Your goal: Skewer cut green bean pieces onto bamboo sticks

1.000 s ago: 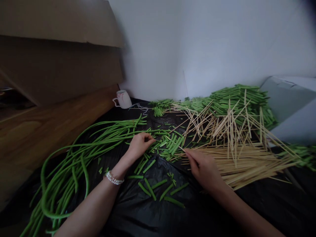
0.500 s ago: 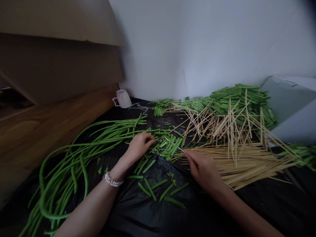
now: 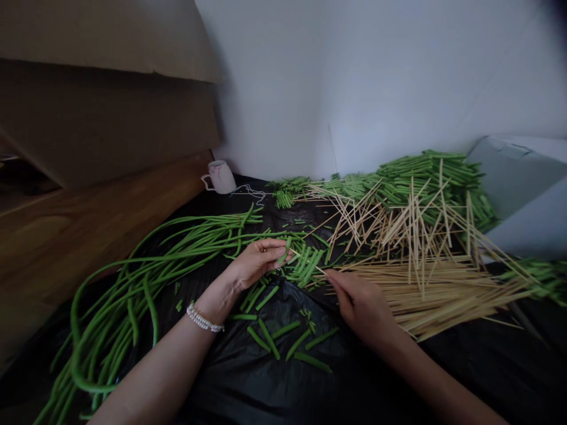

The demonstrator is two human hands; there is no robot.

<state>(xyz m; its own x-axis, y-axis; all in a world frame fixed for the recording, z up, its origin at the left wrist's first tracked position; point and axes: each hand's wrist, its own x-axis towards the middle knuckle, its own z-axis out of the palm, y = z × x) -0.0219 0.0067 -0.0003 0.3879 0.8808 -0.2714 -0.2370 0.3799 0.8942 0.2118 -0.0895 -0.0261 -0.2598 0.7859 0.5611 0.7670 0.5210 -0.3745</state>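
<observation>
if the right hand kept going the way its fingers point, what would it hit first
Most likely the heap of cut bean pieces just ahead of the right hand, whose fingers point up-left holding a thin skewer. The left hand lies beyond them. Depth is hard to judge.

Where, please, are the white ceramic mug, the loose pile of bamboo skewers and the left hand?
White ceramic mug (image 3: 220,176), head view, its side.
Pile of bamboo skewers (image 3: 443,289), head view, mid-pile.
Left hand (image 3: 256,261), head view, its palm.

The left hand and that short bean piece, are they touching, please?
Touching: the head view shows the left hand pinching a short bean piece between its fingertips, lifted off the black sheet.
</observation>
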